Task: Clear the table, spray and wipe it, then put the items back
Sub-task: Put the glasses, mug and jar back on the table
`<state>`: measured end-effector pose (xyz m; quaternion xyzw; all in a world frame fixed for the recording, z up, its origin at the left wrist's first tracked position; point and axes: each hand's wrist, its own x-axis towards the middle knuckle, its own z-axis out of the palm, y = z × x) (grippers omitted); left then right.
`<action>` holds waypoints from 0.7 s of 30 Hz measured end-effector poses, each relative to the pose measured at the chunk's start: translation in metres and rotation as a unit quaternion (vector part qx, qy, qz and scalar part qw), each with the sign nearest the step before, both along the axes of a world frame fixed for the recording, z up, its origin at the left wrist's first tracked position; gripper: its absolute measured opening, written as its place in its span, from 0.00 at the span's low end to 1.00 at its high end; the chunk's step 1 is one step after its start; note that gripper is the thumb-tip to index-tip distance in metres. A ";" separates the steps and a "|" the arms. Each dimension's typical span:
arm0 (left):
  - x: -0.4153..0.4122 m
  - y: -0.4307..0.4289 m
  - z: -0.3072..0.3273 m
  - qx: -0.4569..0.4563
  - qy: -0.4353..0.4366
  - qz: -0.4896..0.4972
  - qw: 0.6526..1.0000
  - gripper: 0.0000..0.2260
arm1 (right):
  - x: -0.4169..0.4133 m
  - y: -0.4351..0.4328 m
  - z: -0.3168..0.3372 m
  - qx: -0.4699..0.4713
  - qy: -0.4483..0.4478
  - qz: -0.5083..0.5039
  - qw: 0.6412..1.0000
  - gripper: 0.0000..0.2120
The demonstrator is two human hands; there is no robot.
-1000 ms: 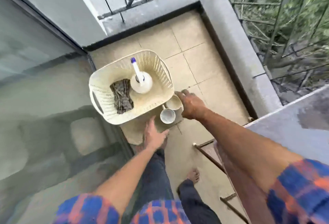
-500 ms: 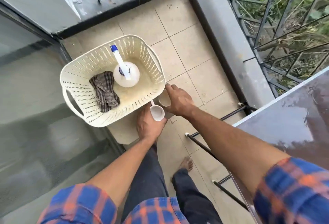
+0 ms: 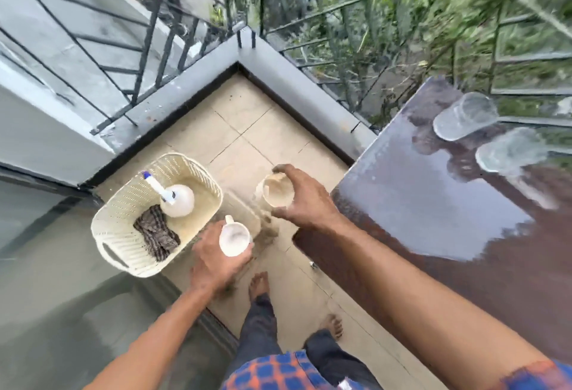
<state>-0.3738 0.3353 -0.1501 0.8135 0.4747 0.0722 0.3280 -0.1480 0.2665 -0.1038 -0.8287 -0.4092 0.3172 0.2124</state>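
My left hand (image 3: 213,261) grips a white mug (image 3: 233,239) held upright above the floor, just right of the basket. A cream cup (image 3: 278,194) is held from above by my right hand (image 3: 305,200), close to the corner of the dark, glossy table (image 3: 448,219). Two clear glasses (image 3: 464,115) (image 3: 507,149) stand at the table's far right. A cream perforated basket (image 3: 123,203) sits on a low stool and holds a white spray bottle (image 3: 176,199) with a blue tip and a checked cloth (image 3: 156,236).
Tiled balcony floor (image 3: 247,129) lies between basket and table. A grey parapet with black railing (image 3: 309,89) borders the far side, greenery beyond it. A glass door (image 3: 46,281) runs along the left. My bare feet stand below the hands.
Both hands closed on the cups by the basket and lifted them off the stool. The right hand has carried its cup toward the table, and the view swung right.
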 end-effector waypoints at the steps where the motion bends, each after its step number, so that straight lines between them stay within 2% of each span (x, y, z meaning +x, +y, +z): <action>1: 0.013 -0.003 0.013 0.006 -0.017 -0.009 1.000 0.23 | 0.011 -0.017 0.013 0.018 -0.009 -0.019 1.000 0.37; 7: 0.102 -0.032 0.052 0.025 -0.053 -0.060 0.996 0.21 | 0.072 -0.157 0.046 0.082 -0.028 -0.204 0.975 0.38; 13: 0.202 -0.109 0.063 0.026 -0.063 -0.146 0.987 0.20 | 0.104 -0.321 0.036 0.097 -0.003 -0.427 0.899 0.36; 16: 0.247 -0.145 0.062 0.009 -0.060 -0.176 0.982 0.19 | 0.117 -0.374 0.029 0.105 0.015 -0.473 0.874 0.36; 21: 0.303 -0.183 0.061 -0.011 -0.049 -0.207 0.977 0.19 | 0.135 -0.406 0.018 0.096 0.024 -0.498 0.861 0.37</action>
